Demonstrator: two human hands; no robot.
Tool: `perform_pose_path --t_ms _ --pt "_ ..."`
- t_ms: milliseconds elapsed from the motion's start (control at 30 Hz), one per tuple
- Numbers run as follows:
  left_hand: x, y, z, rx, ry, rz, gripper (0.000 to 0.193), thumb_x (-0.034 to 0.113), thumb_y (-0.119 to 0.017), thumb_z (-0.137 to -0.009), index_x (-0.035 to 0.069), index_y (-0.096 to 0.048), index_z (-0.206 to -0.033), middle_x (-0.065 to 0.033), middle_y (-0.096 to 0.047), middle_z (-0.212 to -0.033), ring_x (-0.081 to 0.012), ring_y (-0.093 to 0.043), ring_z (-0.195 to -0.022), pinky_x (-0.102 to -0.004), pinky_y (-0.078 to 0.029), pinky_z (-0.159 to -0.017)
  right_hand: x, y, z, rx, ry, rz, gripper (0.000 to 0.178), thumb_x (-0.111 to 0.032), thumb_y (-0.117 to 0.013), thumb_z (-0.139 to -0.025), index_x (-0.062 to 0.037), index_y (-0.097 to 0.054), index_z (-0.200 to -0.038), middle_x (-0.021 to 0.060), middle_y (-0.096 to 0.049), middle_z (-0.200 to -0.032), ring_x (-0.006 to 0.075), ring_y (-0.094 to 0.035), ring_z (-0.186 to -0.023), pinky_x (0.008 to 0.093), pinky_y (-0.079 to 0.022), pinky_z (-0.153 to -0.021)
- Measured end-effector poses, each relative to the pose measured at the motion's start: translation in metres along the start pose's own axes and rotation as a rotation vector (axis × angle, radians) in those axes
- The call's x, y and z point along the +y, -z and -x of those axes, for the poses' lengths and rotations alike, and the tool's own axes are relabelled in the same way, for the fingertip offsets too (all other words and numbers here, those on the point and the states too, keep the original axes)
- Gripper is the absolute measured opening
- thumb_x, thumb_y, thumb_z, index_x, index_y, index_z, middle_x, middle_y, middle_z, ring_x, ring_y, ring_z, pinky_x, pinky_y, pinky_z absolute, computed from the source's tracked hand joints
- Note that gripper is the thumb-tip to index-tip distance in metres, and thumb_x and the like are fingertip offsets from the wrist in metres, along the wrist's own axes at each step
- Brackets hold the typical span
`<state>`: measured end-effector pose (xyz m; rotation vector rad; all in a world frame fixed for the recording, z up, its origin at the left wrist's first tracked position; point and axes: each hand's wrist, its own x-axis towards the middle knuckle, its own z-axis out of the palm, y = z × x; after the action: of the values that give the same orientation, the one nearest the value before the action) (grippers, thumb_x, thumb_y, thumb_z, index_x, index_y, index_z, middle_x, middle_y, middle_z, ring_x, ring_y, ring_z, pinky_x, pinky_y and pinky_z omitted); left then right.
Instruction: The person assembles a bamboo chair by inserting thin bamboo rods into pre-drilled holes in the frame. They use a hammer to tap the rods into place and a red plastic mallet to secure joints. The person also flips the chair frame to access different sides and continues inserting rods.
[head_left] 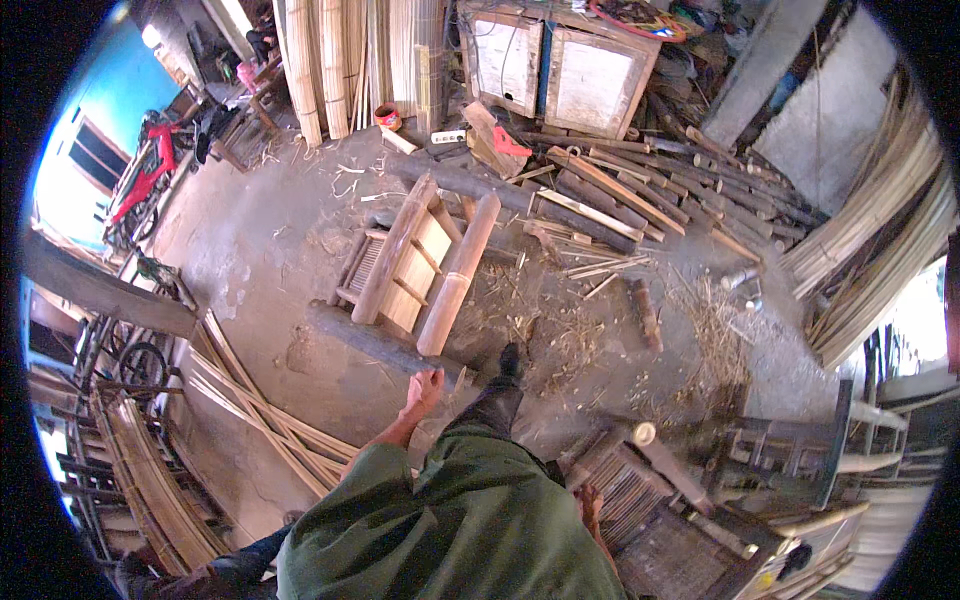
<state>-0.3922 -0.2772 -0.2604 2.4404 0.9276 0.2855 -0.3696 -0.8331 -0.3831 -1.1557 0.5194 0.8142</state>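
Observation:
My left hand [423, 392] reaches forward with its fingers curled in. Whatever it holds, if anything, is too small to make out. Just beyond its fingertips is the near end of a thick bamboo pole [460, 275], part of a small bamboo furniture frame [388, 262] with pale slats, lying on the floor. A gap or contact between the two cannot be told. Low at my right side hangs my right hand [590, 503], partly behind my green shirt, its visible fingers loosely apart with nothing seen in them. Beside it stands a slatted bamboo piece of furniture [635, 490].
Bamboo poles [690, 185] lie piled at the back right near a wooden cabinet [600, 75]. Shavings [565, 345] litter the floor ahead. Long strips [265, 410] cross the floor at left. A red motorbike [150, 185] stands far left; split bamboo bundles [870, 240] lean at right.

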Motion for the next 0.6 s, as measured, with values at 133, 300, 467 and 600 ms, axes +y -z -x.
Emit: perform_pose_path --t_ms 133,300,467,600 --pt "0.007 -0.01 -0.079 0.111 0.198 0.137 0.024 0.026 -0.055 -0.088 0.004 -0.062 -0.08 -0.0254 -0.061 -0.077 -0.0405 -0.063 -0.077 -0.0492 -0.048 -0.065 -0.082 -0.037 -0.033 0.124 0.024 0.384 0.032 -0.039 -0.05 -0.093 -0.0092 -0.055 -0.102 0.0102 -0.062 -0.089 0.0263 -0.062 -0.067 0.0386 -0.049 -0.054" --pt "-0.017 -0.086 -0.158 0.053 0.122 -0.112 0.02 0.025 -0.054 -0.088 0.006 -0.061 -0.088 -0.0155 -0.06 -0.08 -0.0344 -0.06 -0.074 -0.0438 -0.048 -0.064 -0.184 -0.11 -0.103 0.154 0.099 0.754 0.03 -0.036 -0.049 -0.093 -0.007 -0.057 -0.097 0.0094 -0.062 -0.081 0.0229 -0.06 -0.061 0.0362 -0.048 -0.05" --pt "-0.026 -0.12 -0.193 0.04 -0.142 -0.177 0.018 0.025 -0.057 -0.086 0.007 -0.06 -0.091 -0.0059 -0.06 -0.08 -0.0274 -0.058 -0.07 -0.0397 -0.048 -0.065 -0.259 -0.213 -0.214 0.075 0.219 0.937 0.03 -0.032 -0.048 -0.094 -0.0048 -0.058 -0.091 0.0086 -0.063 -0.074 0.0195 -0.059 -0.055 0.0338 -0.048 -0.047" --pt "-0.004 -0.082 -0.186 -0.043 0.155 0.198 0.022 0.025 -0.057 -0.086 0.005 -0.061 -0.093 -0.0104 -0.061 -0.082 -0.0288 -0.059 -0.072 -0.0393 -0.049 -0.069 -0.297 -0.307 -0.288 -0.018 0.121 0.93 0.03 -0.035 -0.051 -0.094 -0.0055 -0.057 -0.093 0.0068 -0.061 -0.069 0.0176 -0.056 -0.048 0.0309 -0.05 -0.047"
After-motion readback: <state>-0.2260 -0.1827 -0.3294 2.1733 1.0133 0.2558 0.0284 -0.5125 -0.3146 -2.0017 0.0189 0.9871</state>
